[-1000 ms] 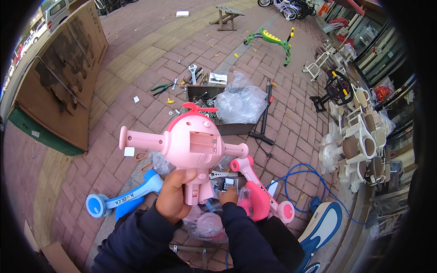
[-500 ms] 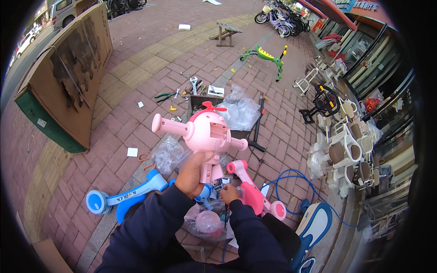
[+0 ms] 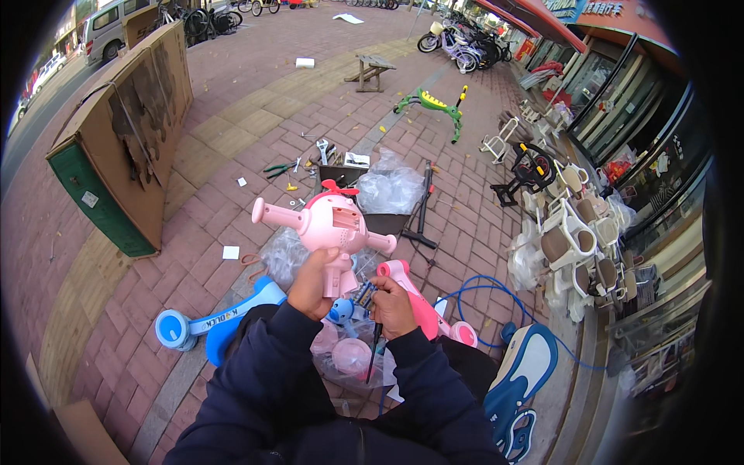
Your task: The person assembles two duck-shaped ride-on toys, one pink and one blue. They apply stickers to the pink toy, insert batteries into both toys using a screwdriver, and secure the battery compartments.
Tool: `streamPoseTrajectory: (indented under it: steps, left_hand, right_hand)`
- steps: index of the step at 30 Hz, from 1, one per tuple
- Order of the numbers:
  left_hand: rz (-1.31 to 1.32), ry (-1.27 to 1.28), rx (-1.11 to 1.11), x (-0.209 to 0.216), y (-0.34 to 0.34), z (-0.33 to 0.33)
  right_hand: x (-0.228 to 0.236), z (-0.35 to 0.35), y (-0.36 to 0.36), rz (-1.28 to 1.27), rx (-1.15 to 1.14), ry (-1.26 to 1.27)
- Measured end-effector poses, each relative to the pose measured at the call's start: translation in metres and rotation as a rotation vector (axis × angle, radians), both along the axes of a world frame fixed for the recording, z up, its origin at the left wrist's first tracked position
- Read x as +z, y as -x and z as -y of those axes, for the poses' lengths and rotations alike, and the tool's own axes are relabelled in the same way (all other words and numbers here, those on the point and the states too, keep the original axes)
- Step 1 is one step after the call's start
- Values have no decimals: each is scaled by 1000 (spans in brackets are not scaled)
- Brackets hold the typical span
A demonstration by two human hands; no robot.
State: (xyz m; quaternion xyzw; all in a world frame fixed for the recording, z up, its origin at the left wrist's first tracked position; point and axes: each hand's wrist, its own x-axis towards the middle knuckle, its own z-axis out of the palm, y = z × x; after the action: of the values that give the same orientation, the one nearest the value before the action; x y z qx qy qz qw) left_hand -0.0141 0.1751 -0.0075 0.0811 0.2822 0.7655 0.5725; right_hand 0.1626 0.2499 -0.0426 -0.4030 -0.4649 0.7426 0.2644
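Observation:
My left hand (image 3: 311, 285) grips the lower stem of a pink toy handlebar (image 3: 329, 226). It has a round body, a grip on each side, a red propeller on top and an uncovered compartment facing up. Close to its right, my right hand (image 3: 394, 308) is closed around a small blue pack (image 3: 363, 294) that looks like batteries. A thin black screwdriver-like tool (image 3: 376, 345) points down from the same hand. Beneath my hands are a blue toy part (image 3: 341, 311) and pink round parts in a clear bag (image 3: 352, 356).
Blue (image 3: 252, 303) and pink (image 3: 418, 298) ride-on frames flank my hands. Ahead are a tool box (image 3: 338, 177), plastic bags (image 3: 389, 190) and a black T-shaped bar (image 3: 423, 213). A large carton (image 3: 128, 139) stands left; stacked child seats (image 3: 570, 240) and a blue hose (image 3: 496, 283) lie right.
My right hand has risen beside the handlebar stem, bringing the small blue pack into clear sight. The handlebar stays in my left hand, slightly lower left in view. The view itself has shifted.

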Motion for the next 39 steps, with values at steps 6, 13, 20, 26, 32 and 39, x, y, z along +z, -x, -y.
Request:
streamPoseTrajectory:
  steps: [6, 13, 20, 26, 32, 39]
  left_hand:
    - [15, 16, 131, 29, -26, 55]
    - [-108, -66, 231, 3, -51, 66]
    - [-137, -60, 333, -28, -52, 61]
    - [-204, -67, 392, -43, -40, 51]
    - [-151, -113, 383, -57, -41, 47]
    - [-133, -149, 345, -58, -37, 44]
  right_hand:
    - [16, 90, 7, 73, 393, -140]
    - [-6, 129, 7, 349, 329, -864]
    - [-19, 140, -1, 389, 279, -965]
    - [-5, 135, -4, 304, 256, -804]
    - [13, 122, 4, 456, 294, -787]
    - [1, 116, 8, 546, 256, -856]
